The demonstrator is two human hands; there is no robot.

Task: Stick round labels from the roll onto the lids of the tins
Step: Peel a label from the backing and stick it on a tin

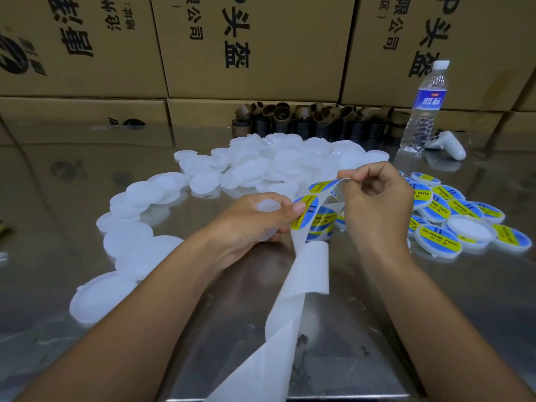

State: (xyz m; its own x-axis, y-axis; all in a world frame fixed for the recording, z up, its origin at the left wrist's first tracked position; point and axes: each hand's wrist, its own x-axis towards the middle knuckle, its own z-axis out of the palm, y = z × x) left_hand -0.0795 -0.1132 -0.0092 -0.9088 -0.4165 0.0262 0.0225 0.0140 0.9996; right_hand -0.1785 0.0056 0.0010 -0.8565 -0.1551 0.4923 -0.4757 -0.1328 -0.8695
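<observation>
Fingertips [352,177] of the right grip [377,204] pinch the top edge of the label strip [293,314], which trails down over the table [87,175] toward the camera. The left grip [255,224] curls round a white lid [268,206], thumb on a blue-and-yellow label [307,210] just beside it. Blank lids [275,161] are heaped beyond and leftward; labelled lids [452,219] lie on the right.

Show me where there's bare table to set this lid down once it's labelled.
Bare steel table lies left of the arc of plain white plastic lids, and near right, below the blue-and-yellow labelled lids. Crowded: the lid heap at centre back and the white backing paper strip between the forearms.
</observation>
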